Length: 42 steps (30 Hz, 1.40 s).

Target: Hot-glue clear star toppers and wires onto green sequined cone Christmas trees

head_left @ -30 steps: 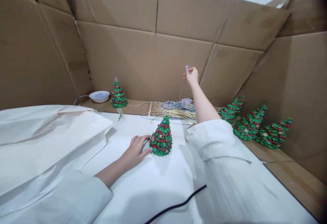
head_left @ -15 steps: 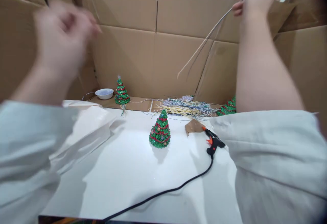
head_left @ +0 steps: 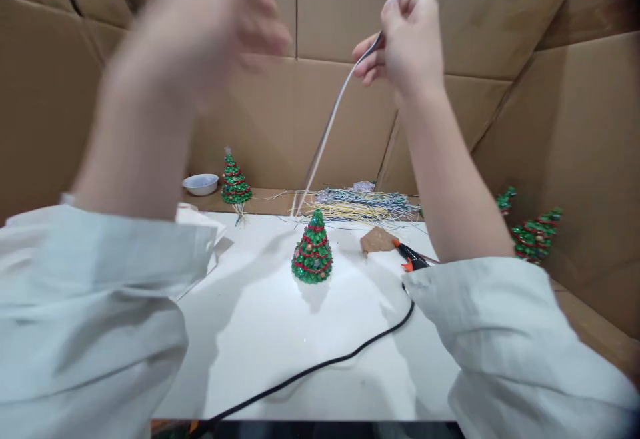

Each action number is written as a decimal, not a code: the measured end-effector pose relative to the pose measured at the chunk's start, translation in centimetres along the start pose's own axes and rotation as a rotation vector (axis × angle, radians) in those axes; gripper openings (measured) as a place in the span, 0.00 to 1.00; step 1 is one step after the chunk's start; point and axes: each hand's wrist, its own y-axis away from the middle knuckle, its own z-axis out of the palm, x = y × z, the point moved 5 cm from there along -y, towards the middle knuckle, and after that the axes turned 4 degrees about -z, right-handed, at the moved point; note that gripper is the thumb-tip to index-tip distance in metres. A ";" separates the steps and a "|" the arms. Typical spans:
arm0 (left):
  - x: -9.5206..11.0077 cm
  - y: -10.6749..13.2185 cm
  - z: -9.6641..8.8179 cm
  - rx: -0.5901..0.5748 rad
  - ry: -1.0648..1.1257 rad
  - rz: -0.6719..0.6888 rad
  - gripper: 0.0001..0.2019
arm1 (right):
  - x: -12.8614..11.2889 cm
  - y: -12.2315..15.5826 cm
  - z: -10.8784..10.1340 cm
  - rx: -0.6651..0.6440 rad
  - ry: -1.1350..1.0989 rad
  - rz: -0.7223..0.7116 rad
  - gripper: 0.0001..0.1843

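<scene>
While the right hand (head_left: pixel 413 39) swings in to 1 o'clock of the central tree (head_left: pixel 313 252), pinching a wire strand (head_left: pixel 330 125) whose ends hang down, the left hand (head_left: pixel 205 32) blurs at 11 o'clock; whether it grips anything, I cannot tell. The tree, touched 1 second ago, stands upright alone on the white table (head_left: pixel 260 332), so work seems centred on the strand. At 10 o'clock sits a white bowl (head_left: pixel 201 187), its contents unclear

Prob. a small craft workshop, given the white worktable (head_left: pixel 255 339) w/ cardboard walls (head_left: pixel 575 139), glue gun (head_left: pixel 412 255), wire bundle (head_left: pixel 370 208) & several similar mini Xmas trees (head_left: pixel 313 253).
</scene>
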 end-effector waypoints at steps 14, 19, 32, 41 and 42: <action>-9.9 6.9 5.5 -0.244 0.300 -0.323 0.07 | 8.4 9.4 -7.2 0.174 -0.490 0.297 0.18; -11.0 6.8 6.6 -0.241 0.374 -0.352 0.05 | 7.1 12.8 -6.8 0.078 -0.489 0.331 0.19; -11.2 6.9 9.9 -0.254 0.057 -0.152 0.10 | 8.1 17.3 1.4 -0.431 -0.182 0.342 0.20; -10.9 7.0 10.3 -0.282 -0.332 -0.023 0.12 | 9.1 17.3 0.6 -0.515 -0.046 0.395 0.06; -10.8 7.0 10.1 -0.294 -0.334 -0.025 0.12 | 9.2 17.1 0.3 -0.513 -0.017 0.392 0.04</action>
